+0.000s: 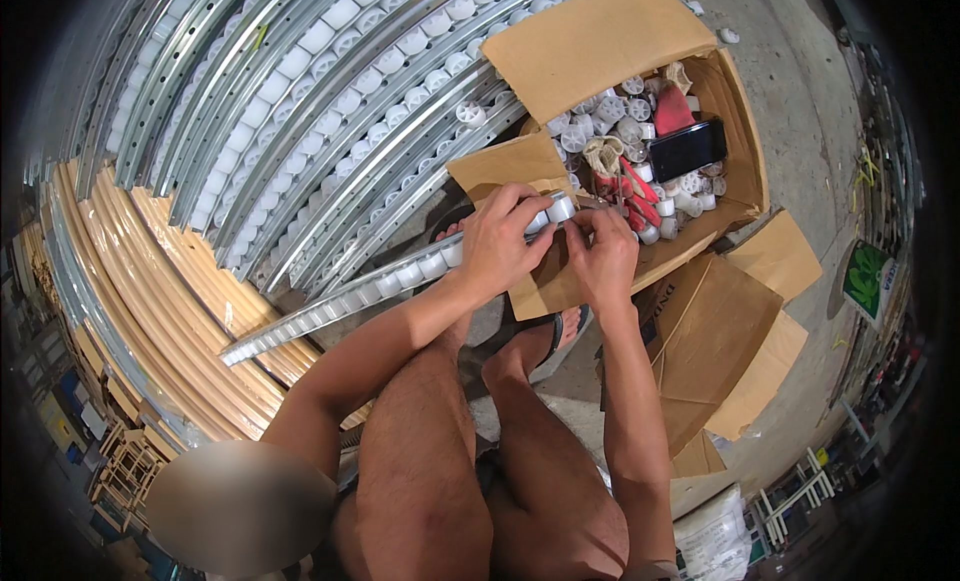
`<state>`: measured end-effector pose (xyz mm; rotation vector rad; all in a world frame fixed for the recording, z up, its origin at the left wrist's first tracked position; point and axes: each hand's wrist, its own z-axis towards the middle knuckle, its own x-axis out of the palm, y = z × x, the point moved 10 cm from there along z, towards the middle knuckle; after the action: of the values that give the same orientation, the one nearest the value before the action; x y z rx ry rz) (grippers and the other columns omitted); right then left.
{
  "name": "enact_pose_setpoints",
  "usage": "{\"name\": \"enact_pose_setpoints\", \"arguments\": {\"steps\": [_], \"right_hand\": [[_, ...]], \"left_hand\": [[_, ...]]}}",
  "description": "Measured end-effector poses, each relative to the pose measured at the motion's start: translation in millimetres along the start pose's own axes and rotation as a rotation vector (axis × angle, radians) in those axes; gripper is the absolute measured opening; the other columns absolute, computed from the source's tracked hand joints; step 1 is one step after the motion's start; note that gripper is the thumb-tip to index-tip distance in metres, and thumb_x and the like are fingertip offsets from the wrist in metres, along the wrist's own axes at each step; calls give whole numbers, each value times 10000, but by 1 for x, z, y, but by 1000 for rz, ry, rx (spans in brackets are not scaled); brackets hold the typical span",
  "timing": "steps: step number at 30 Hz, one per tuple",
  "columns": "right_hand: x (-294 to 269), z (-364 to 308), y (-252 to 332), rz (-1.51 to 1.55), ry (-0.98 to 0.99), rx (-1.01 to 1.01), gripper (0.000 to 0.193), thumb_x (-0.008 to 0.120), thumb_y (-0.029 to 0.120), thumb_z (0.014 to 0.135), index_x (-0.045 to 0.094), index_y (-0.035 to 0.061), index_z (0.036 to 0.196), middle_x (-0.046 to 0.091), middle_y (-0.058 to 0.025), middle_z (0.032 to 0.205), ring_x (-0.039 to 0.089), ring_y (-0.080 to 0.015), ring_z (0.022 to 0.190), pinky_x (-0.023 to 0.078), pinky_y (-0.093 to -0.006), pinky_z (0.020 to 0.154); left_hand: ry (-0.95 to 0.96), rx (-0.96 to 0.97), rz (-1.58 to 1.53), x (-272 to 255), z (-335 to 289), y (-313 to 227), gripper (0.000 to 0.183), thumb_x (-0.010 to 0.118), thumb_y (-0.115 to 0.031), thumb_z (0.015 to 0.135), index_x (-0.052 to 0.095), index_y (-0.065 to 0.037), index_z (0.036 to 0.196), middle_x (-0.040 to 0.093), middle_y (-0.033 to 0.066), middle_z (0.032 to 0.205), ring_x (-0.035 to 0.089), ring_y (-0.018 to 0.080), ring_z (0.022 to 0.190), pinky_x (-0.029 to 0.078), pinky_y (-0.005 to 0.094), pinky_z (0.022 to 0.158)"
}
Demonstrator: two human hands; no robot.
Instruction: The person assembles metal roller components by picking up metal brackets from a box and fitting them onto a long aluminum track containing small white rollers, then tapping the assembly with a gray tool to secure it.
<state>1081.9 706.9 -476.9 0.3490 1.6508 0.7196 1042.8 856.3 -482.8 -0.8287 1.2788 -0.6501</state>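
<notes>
My left hand point(503, 239) grips the near end of a long metal rail point(330, 306) lined with white plastic rollers. It holds the rail across my knees. My right hand point(603, 256) meets it at the rail's tip, fingers pinched around a white roller point(560, 209) there. Just beyond my hands stands an open cardboard box point(735, 111) filled with loose white rollers point(600, 131), a pair of red-handled pliers point(625, 186) and a black phone point(688, 148).
A stack of finished roller rails point(330, 111) lies on the floor ahead and to the left, beside bent tan strips point(190, 281). Flattened cardboard point(720, 331) lies on the concrete to the right. My bare legs and sandalled feet are below my hands.
</notes>
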Motion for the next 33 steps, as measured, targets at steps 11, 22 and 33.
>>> {"name": "enact_pose_setpoints", "arguments": {"steps": [11, 22, 33], "right_hand": [[14, 21, -37, 414, 255, 192, 256, 769, 164, 816, 698, -28, 969, 654, -87, 860, 613, -159, 740, 494, -306, 686], [25, 22, -41, 321, 367, 164, 287, 763, 212, 845, 719, -28, 996, 678, -156, 922, 663, -247, 799, 513, -354, 725], [33, 18, -50, 390, 373, 209, 327, 742, 273, 873, 718, -29, 997, 672, -139, 908, 647, -211, 802, 505, -329, 732]], "left_hand": [[7, -48, 30, 2, 2, 1, 283, 791, -122, 725, 695, -73, 988, 645, 70, 1005, 665, 288, 920, 549, 393, 754], [56, -10, -25, 9, 3, 4, 291, 791, -105, 736, 690, -62, 1006, 663, 79, 1030, 671, 297, 923, 546, 382, 781], [140, 49, 38, 8, -1, -1, 441, 827, -212, 729, 668, -77, 1118, 638, 91, 1134, 637, 311, 1036, 533, 402, 843]]}}
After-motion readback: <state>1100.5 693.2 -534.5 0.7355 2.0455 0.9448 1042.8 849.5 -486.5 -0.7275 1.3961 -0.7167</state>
